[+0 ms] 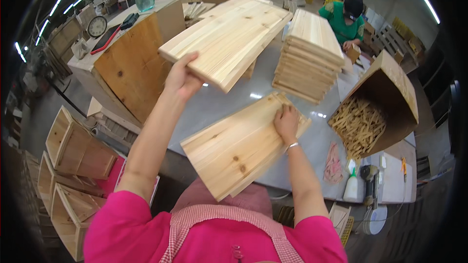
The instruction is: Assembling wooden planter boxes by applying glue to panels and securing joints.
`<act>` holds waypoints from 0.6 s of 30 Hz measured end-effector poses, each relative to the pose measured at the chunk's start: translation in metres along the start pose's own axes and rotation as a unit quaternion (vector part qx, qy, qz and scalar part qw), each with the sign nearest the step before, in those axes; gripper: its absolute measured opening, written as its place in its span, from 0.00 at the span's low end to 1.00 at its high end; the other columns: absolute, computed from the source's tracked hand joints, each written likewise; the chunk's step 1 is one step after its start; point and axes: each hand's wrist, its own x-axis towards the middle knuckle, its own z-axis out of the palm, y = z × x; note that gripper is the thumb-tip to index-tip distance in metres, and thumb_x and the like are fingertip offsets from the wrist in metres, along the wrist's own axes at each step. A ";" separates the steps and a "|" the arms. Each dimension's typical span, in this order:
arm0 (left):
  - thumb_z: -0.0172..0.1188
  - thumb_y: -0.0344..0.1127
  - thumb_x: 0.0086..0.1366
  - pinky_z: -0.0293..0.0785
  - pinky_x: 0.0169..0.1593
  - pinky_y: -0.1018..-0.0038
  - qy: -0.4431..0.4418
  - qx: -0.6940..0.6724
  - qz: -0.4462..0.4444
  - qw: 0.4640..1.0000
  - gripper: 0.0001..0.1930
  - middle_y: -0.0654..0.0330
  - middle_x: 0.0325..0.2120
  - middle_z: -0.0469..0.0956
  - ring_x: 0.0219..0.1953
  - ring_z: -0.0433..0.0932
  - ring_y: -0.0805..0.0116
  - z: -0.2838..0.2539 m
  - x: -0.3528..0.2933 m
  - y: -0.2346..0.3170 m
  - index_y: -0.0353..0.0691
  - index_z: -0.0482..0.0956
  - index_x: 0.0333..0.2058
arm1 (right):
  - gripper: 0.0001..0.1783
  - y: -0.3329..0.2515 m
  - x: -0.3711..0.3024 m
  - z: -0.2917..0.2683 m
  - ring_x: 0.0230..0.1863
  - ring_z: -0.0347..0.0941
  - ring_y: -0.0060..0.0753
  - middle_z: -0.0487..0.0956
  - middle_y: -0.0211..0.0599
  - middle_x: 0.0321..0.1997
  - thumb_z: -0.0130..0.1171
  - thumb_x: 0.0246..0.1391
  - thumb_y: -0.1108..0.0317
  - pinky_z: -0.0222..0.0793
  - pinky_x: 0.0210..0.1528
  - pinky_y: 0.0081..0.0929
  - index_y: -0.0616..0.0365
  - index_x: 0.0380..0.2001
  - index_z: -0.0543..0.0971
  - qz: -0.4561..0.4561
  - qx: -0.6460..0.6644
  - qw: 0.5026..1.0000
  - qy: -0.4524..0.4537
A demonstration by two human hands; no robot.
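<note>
My left hand [183,79] grips the near left corner of a pale wooden panel [239,31], thumb on top and fingers hidden beneath. That panel spans the far left part of the table, with more wood partly showing below it. My right hand [286,122] is closed on the far right end of a second wooden panel [229,148], its fingers curled over the surface. This panel lies slanted in front of me, its near end reaching past the table's front edge. Beyond my right hand stands a neat stack of similar panels [309,58].
At right, a cardboard box [399,102] lies on its side with many small wooden strips [358,126]. Nearby are a pink cloth [333,163], a glue bottle [351,185] and a tool [370,182]. A wooden cabinet [129,63] stands left; a co-worker in green [341,22] sits beyond.
</note>
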 end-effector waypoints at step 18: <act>0.66 0.34 0.62 0.65 0.67 0.56 0.121 0.079 -0.174 0.974 0.35 0.50 0.59 0.70 0.63 0.69 0.54 -0.206 -0.245 -0.055 0.34 0.60 0.65 | 0.22 0.007 0.008 -0.069 0.51 0.77 0.52 0.80 0.53 0.50 0.57 0.57 0.60 0.71 0.56 0.41 0.64 0.50 0.79 -0.035 0.084 0.996 0.015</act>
